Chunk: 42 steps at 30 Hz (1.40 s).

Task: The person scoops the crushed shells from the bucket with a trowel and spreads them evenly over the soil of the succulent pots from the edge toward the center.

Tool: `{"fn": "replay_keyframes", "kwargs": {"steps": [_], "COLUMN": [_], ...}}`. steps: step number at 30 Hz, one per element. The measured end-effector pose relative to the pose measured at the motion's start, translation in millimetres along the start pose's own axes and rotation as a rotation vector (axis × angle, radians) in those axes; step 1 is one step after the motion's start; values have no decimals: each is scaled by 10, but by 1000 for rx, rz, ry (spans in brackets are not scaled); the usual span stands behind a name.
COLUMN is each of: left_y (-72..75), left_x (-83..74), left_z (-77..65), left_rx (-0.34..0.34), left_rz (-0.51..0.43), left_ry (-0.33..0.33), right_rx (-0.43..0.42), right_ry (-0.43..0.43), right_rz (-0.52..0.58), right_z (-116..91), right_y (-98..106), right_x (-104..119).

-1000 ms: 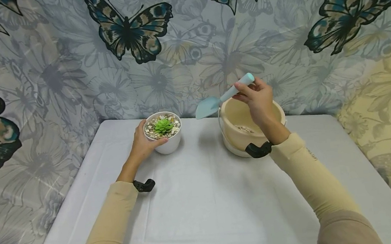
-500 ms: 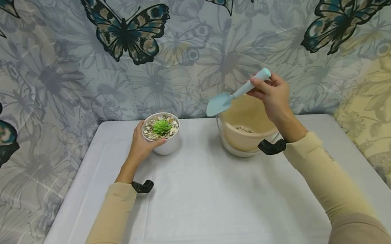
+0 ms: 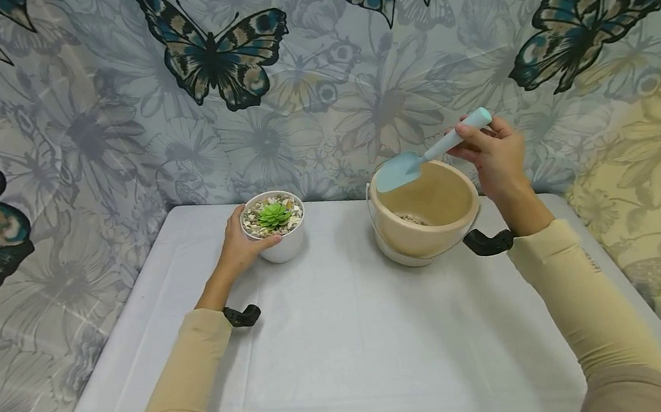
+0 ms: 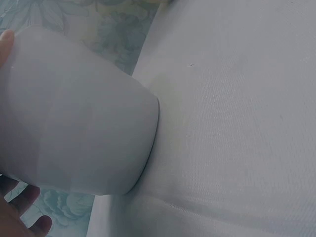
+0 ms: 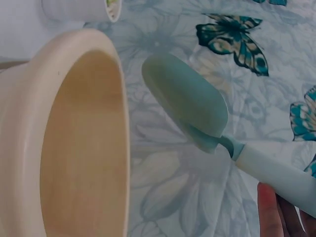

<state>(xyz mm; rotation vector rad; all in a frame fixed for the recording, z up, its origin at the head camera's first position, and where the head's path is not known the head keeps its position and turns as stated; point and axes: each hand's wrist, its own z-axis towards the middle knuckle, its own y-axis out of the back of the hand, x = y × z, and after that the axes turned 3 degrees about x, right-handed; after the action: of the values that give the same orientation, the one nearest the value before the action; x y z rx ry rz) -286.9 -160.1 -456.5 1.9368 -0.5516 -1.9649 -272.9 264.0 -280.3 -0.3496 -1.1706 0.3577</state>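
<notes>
My left hand (image 3: 241, 247) holds a small white flower pot (image 3: 283, 247) round its side, thumb at the front. Pale pebbles and a green succulent (image 3: 274, 216) fill the pot's top. In the left wrist view the white pot (image 4: 84, 113) stands with its base on the cloth. My right hand (image 3: 501, 158) grips a light blue garden trowel (image 3: 400, 171) by its handle, above a cream bucket (image 3: 426, 240). In the right wrist view the trowel's blade (image 5: 185, 96) is apart from the bucket's rim (image 5: 84, 42), and I see no pebbles on it.
Some pebbles (image 3: 411, 218) lie at the bottom of the bucket, which has a thin wire handle. A white cloth (image 3: 334, 341) covers the table. A fabric backdrop (image 3: 326, 118) with butterflies and flowers hangs close behind the pots.
My right hand has moved to the right with the trowel, from left of the bucket's mouth to over it. The left hand and the white pot have stayed in place.
</notes>
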Motion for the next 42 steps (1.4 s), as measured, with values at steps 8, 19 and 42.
{"fn": "replay_keyframes", "kwargs": {"steps": [8, 19, 42], "left_y": [2, 18, 10], "left_x": [-8, -5, -23], "left_z": [-8, -12, -14], "left_rx": [-4, 0, 6], "left_rz": [-4, 15, 2], "left_ry": [8, 14, -5], "right_rx": [-33, -28, 57], "right_ry": [-17, -94, -169], "right_rz": [-85, -189, -345], "right_z": [43, 69, 131], "right_y": [151, 379, 515], "right_x": [-9, -154, -416]}}
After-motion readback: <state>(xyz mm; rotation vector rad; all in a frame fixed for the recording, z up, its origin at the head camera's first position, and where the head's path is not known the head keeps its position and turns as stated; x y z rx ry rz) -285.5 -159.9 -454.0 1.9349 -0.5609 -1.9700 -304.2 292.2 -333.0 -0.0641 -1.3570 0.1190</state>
